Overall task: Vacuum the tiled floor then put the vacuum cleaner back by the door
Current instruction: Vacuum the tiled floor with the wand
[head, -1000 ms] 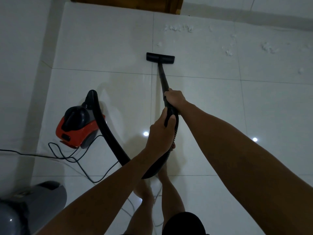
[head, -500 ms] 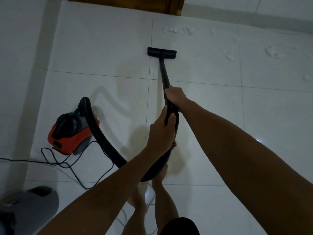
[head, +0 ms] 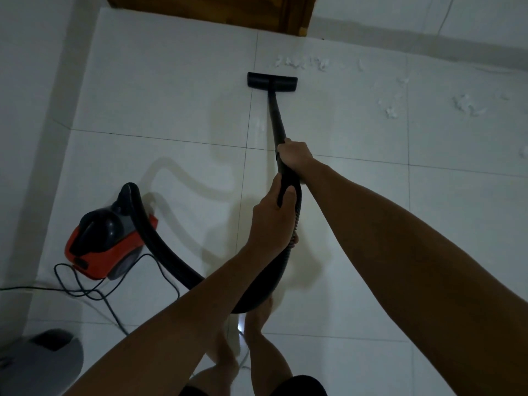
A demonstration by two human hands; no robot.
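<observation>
Midway: vacuuming under way, fluff left on the floor

Both hands grip the wand (head: 276, 115), right hand (head: 294, 153) ahead with fingers curled round it, left hand (head: 271, 221) behind at the hose (head: 168, 252) end; the nozzle (head: 272, 81) lies flat on the tiles (head: 171, 90) just short of white fluff (head: 303, 63) near the door (head: 205, 12); more fluff lies to the right; the vacuum (head: 105, 244) sits at left, its cord (head: 85, 292) looped across the path back

One vacuum cleaner (head: 107, 243), one hose (head: 171, 255), one nozzle (head: 272, 81), two hands (head: 273, 221)
</observation>
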